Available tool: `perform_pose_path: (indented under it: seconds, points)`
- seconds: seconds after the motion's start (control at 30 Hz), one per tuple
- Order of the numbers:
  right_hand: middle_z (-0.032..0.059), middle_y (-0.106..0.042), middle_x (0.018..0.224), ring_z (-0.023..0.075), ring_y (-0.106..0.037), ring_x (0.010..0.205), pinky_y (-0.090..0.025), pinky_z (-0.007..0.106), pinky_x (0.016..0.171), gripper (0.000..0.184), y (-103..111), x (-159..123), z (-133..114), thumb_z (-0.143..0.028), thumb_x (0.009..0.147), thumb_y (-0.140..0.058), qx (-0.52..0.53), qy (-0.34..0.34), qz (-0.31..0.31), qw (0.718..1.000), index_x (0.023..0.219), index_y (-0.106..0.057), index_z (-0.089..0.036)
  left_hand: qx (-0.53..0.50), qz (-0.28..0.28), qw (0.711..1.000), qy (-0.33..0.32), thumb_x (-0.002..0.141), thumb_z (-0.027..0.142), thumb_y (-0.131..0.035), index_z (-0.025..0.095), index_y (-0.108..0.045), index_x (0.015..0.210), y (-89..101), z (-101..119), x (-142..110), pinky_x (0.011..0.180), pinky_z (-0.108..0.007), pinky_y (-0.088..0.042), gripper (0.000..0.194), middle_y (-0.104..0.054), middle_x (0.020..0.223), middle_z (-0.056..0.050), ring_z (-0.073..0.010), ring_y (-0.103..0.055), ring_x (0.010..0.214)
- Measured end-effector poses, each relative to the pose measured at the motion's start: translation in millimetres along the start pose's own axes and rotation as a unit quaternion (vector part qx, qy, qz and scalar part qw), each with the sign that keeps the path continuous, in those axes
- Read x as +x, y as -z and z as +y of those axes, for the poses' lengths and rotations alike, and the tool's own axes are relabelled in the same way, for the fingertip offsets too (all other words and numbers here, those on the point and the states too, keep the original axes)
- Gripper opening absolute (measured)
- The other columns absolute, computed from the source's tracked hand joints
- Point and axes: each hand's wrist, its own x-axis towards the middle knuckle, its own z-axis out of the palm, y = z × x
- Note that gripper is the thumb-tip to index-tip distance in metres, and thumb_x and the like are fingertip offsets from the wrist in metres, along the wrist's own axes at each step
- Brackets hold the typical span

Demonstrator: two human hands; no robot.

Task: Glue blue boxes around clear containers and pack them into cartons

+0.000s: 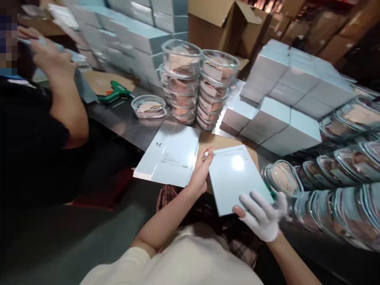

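Observation:
A flat white carton [234,178] with fine print along its top edge lies aslant in front of me. Along its left edge stands my bare left hand [202,170], loosely open, fingers pointing up; whether it presses on the edge is unclear. My right hand [263,215] wears a white glove with one fingertip bare. It is spread open over the carton's lower right corner, gripping nothing. To the left, a small stack of flat white cartons [175,154] with a dark logo and small print lies near the table edge. Brown cardboard [215,140] shows under the carton.
Stacked round glass containers [184,79] stand behind, with one single glass container [149,107] beside them. White boxes [297,87] and rows of glass containers [341,202] fill the right. A green glue gun [117,92] lies near a co-worker's arm [68,99] at left.

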Motion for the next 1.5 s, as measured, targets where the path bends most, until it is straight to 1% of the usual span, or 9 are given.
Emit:
perform_pose_path:
  seconds: [0.13, 0.33, 0.53, 0.77, 0.97, 1.07, 1.23, 1.37, 1.5]
  points:
    - [0.0027, -0.075, 0.112, 0.0281, -0.072, 0.107, -0.033, 0.065, 0.126, 0.035, 5.9, 65.8, 57.9, -0.029, 0.087, -0.081, -0.108, -0.031, 0.067, 0.991, 0.117, -0.064, -0.035, -0.008, -0.008, 0.999, -0.041, 0.085, 0.09, -0.061, 0.045, -0.024, 0.169, 9.4, -0.7, -7.0, 0.11, -0.049, -0.057, 0.102, -0.036, 0.176, -0.011, -0.0334, -0.055, 0.149]
    - [0.0168, -0.06, 0.15, 0.0377, -0.048, 0.144, -0.018, 0.071, 0.128, 0.058, -47.6, 202.1, 163.5, -0.027, 0.091, -0.072, -0.2, -0.131, 0.003, 0.971, 0.148, -0.057, -0.022, 0.149, 0.054, 0.958, -0.237, 0.098, 0.078, -0.054, 0.033, -0.035, 0.167, 58.5, -6.0, -24.0, 0.117, -0.052, -0.053, 0.084, -0.041, 0.17, -0.018, -0.0338, -0.042, 0.159]
    - [0.0252, -0.062, 0.145, 0.0347, -0.051, 0.135, -0.033, 0.063, 0.117, 0.048, -138.7, 274.2, 203.2, -0.015, 0.103, -0.048, -0.142, -0.187, -0.094, 0.967, 0.149, -0.059, -0.01, 0.367, 0.134, 0.734, -0.555, 0.11, 0.044, -0.053, 0.032, -0.061, 0.151, 102.6, 16.8, -32.1, 0.124, -0.05, -0.044, 0.043, -0.059, 0.153, -0.013, -0.0292, -0.052, 0.149]
    - [0.0346, -0.055, 0.15, 0.0376, -0.053, 0.138, -0.038, 0.062, 0.111, 0.054, -174.0, 260.3, 205.3, -0.024, 0.113, -0.037, -0.101, -0.257, -0.118, 0.954, 0.159, -0.047, 0.001, 0.622, 0.221, 0.67, -0.34, 0.106, 0.055, -0.052, 0.013, -0.056, 0.157, 148.4, 88.0, 14.7, 0.123, -0.058, -0.043, 0.066, -0.06, 0.154, -0.026, -0.0405, -0.054, 0.146]
    - [0.0354, -0.046, 0.162, 0.0487, -0.048, 0.146, -0.031, 0.077, 0.116, 0.067, -133.6, 227.8, 159.3, -0.039, 0.102, -0.058, -0.097, -0.238, -0.088, 0.962, 0.156, -0.05, 0.0, 0.708, 0.218, 0.671, -0.029, 0.09, 0.054, -0.076, 0.008, -0.051, 0.156, 140.6, 122.4, 73.3, 0.124, -0.065, -0.036, 0.085, -0.038, 0.17, -0.034, -0.0507, -0.032, 0.161]
    - [0.0216, -0.072, 0.138, 0.0397, -0.071, 0.118, -0.051, 0.065, 0.106, 0.04, -89.9, 158.9, 107.2, -0.034, 0.1, -0.061, -0.038, -0.141, -0.131, 0.981, 0.132, -0.071, -0.012, 0.718, 0.217, 0.659, -0.062, 0.095, 0.039, -0.071, 0.014, -0.064, 0.141, 134.3, 129.8, 63.4, 0.122, -0.061, -0.038, 0.053, -0.054, 0.16, -0.029, -0.0466, -0.038, 0.159]
    - [0.0167, -0.074, 0.138, 0.0377, -0.069, 0.13, -0.059, 0.056, 0.101, 0.032, -42.6, 63.2, 41.9, -0.03, 0.104, -0.057, 0.056, -0.108, -0.041, 0.992, 0.132, -0.069, -0.018, 0.657, 0.303, 0.664, -0.19, 0.091, 0.049, -0.075, 0.024, -0.061, 0.144, 104.2, 135.3, -11.5, 0.094, -0.044, -0.054, 0.06, -0.074, 0.134, -0.017, -0.0412, -0.071, 0.119]
    - [0.0159, -0.07, 0.143, 0.0314, -0.066, 0.135, -0.056, 0.052, 0.111, 0.042, -21.7, 78.7, 17.8, -0.022, 0.103, -0.059, 0.107, -0.166, 0.098, 0.975, 0.145, -0.061, -0.022, 0.654, 0.1, 0.701, -0.266, 0.081, 0.055, -0.085, 0.03, -0.07, 0.133, 77.3, 109.8, -54.9, 0.074, -0.029, -0.049, 0.06, -0.078, 0.112, -0.005, -0.03, -0.074, 0.093]
    - [0.0126, -0.08, 0.116, 0.0279, -0.075, 0.111, -0.059, 0.045, 0.103, 0.026, -8.4, 97.9, 13.7, -0.036, 0.105, -0.057, 0.199, -0.227, 0.042, 0.952, 0.118, -0.074, -0.02, 0.625, -0.074, 0.743, -0.229, 0.079, 0.055, -0.089, 0.028, -0.077, 0.12, 79.9, 72.5, -72.4, 0.077, -0.027, -0.051, 0.051, -0.08, 0.1, -0.004, -0.026, -0.073, 0.086]
